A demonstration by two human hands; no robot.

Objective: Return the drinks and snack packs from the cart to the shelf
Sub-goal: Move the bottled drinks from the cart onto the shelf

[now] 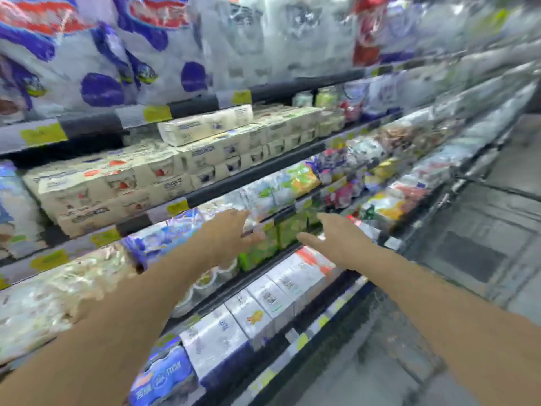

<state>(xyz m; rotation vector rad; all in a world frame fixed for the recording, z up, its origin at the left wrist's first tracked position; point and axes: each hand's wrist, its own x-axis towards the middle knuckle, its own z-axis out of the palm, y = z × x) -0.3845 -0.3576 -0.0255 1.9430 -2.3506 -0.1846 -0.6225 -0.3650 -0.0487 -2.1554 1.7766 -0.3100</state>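
Both my arms stretch toward a stocked store shelf (257,168). My left hand (231,232) is open, fingers spread, in front of green drink packs (281,235) and a shelf rail. My right hand (336,238) is open too, palm turned left, just right of the same green packs. Neither hand holds anything. The picture is blurred by motion. No cart is in view.
Cream multipack boxes (205,153) fill the shelf above. White cartons (263,303) and blue packs (164,379) sit on the lower shelf. Large white and blue bags (102,54) hang at the top. Grey floor (468,259) lies to the right.
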